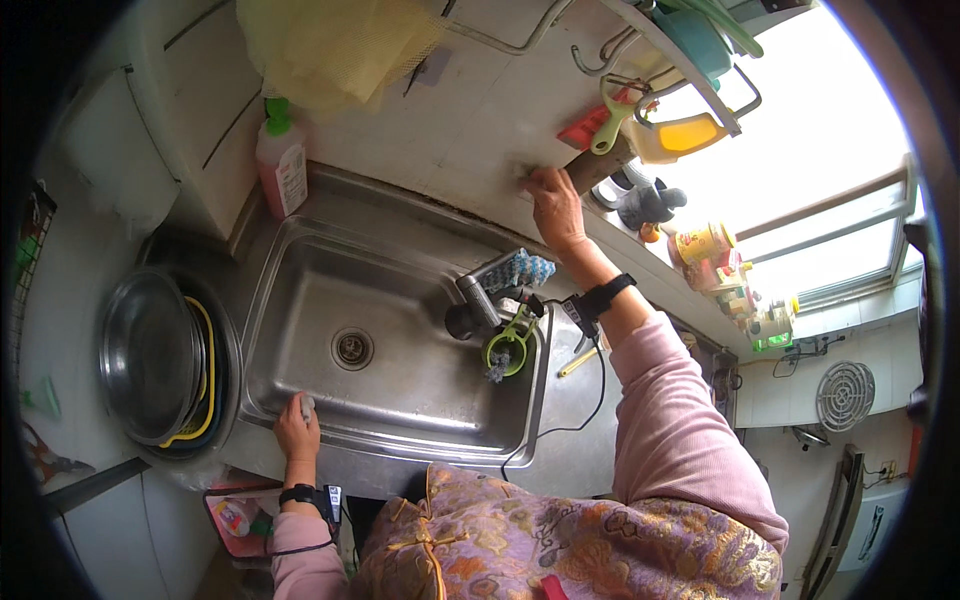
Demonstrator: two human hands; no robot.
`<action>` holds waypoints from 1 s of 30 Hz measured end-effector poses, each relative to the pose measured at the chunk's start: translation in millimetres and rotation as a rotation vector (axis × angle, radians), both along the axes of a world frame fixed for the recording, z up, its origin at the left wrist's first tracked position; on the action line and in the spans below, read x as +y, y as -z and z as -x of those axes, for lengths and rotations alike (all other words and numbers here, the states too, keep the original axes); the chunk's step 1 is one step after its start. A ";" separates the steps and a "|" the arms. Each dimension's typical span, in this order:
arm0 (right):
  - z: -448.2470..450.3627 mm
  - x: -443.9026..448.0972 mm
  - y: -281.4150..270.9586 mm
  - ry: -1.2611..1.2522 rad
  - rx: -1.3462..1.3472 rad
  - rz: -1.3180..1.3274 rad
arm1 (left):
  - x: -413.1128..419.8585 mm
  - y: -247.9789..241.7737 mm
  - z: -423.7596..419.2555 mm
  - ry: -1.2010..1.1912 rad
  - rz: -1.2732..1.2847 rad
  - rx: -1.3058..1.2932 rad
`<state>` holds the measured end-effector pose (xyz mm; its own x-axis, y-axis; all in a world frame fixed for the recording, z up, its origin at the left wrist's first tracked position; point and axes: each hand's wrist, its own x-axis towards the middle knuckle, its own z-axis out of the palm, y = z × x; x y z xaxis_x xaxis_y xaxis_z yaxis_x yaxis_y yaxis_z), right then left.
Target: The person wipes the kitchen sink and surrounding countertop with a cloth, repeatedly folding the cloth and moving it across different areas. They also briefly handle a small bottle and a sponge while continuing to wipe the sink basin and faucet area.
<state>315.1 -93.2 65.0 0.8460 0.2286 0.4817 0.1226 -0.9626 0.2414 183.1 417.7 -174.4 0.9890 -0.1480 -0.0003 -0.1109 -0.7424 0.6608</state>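
Note:
My left hand rests at the front left rim of the stainless steel sink. Its fingers are closed around a small whitish item, too small to identify. My right hand reaches across to the pale tiled wall behind the sink, fingertips against it beside a dark smudge. Whether anything is under those bent fingers is hidden. Below my right forearm stands the faucet, with a blue-and-white cloth behind it. A green ring-shaped holder with a grey scouring pad hangs near it.
Metal basins are stacked left of the sink. A pink soap bottle stands at the back left corner. Utensils, including a green peeler, hang from a rack above my right hand. Several jars line the windowsill.

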 end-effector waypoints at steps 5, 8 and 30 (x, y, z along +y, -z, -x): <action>-16.5 50.0 -51.8 0.012 -0.244 0.122 | -1.8 -3.6 0.0 0.006 -0.038 -0.023; -35.2 67.6 -48.2 0.033 -0.172 -0.028 | -2.7 -6.0 -0.4 0.009 -0.053 -0.026; 0.8 -18.8 -0.1 -0.046 -0.233 0.094 | -1.7 -6.5 0.6 0.023 -0.043 -0.079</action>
<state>314.3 -111.9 65.1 0.7022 0.3170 0.6375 0.0959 -0.9293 0.3565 182.5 416.0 -167.9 0.9825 -0.1722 0.0712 -0.1790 -0.7663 0.6171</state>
